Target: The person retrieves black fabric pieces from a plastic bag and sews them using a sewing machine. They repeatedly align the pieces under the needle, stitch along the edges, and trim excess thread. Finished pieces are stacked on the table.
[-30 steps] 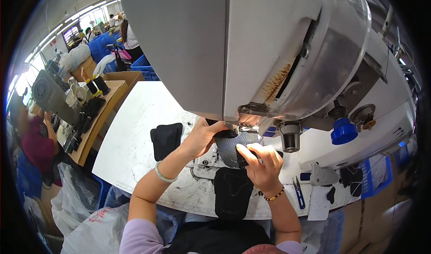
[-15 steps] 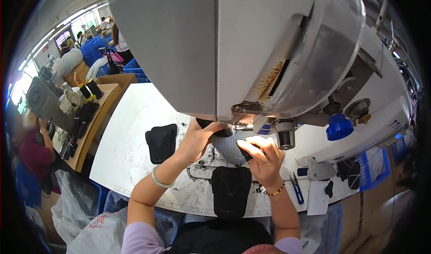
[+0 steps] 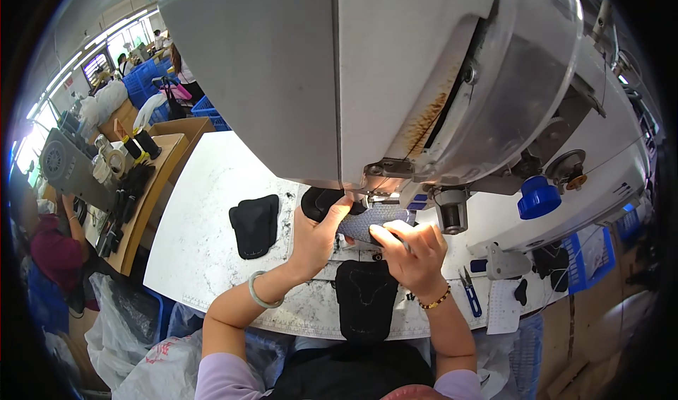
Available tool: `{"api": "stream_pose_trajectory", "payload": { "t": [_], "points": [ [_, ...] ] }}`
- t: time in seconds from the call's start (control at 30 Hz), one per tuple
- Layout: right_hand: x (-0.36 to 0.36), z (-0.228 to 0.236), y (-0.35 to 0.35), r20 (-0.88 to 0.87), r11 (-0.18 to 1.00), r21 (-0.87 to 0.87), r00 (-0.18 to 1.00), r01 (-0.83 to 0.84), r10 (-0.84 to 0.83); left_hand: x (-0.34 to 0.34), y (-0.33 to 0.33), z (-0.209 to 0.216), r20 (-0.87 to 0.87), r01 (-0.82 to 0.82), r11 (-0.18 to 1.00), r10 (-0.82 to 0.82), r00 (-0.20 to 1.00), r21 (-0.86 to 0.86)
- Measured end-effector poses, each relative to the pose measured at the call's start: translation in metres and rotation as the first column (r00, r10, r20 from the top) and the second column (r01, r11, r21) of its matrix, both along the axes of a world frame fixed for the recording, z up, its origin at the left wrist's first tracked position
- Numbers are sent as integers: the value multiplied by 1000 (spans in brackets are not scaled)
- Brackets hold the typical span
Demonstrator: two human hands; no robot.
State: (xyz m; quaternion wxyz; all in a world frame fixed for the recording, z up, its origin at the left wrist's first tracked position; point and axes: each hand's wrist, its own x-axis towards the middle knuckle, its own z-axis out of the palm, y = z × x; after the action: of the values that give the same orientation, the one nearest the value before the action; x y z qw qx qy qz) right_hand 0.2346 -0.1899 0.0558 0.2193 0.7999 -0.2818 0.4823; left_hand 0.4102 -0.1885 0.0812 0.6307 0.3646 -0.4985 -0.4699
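A piece of grey textured fabric (image 3: 364, 222) with a black padded part at its left is held below the head of a large sewing machine (image 3: 282, 68). My left hand (image 3: 311, 241) grips the piece at its left side, thumb on top. With bent fingers, my right hand (image 3: 418, 259) pinches the near right edge. The fabric looks curved up off the table between both hands. The machine head hides its far side and the needle's exact spot. Nearer to me lies a black fabric piece (image 3: 365, 301) with a stitched outline. Other black pieces (image 3: 254, 227) lie stacked at the left.
Blue-handled thread snips (image 3: 470, 294) and a white card (image 3: 503, 307) lie right of my right hand. A blue basket (image 3: 592, 259) stands at the right. Dark lint is scattered over the white table (image 3: 194, 223). Another person (image 3: 60, 251) sits at a bench on the left.
The grey fabric has gone from lying flatter to curving up between my hands. My left hand has shifted slightly down and left, its thumb now showing on the piece.
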Motion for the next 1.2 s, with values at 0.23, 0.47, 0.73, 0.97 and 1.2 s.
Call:
{"api": "stream_pose_trajectory", "payload": {
  "t": [0.23, 0.47, 0.73, 0.97, 1.2],
  "points": [
    [-5, -1, -2, 7, 1000, 23, 1000, -6, 5, -5, 4, -2, -103, -30, 997, 37, 994, 65],
    [-17, -11, -9, 22, 993, 116, 1000, -23, 20, -5, 12, -14, -147, -74, 992, 89, 985, 105],
    [-17, -11, -16, 174, 973, 211, 983, -96, 59, 28, -1, 12, -461, 413, 853, -241, 854, 320],
    [-18, -14, -16, 194, 974, 209, 980, -83, 42, 30, -24, 3, -155, 263, 907, -223, 962, 329],
    [-14, -16, -18, 240, 980, 154, 967, -126, 87, 17, -15, -18, -149, 147, 983, -130, 980, 108]
  ]
}}
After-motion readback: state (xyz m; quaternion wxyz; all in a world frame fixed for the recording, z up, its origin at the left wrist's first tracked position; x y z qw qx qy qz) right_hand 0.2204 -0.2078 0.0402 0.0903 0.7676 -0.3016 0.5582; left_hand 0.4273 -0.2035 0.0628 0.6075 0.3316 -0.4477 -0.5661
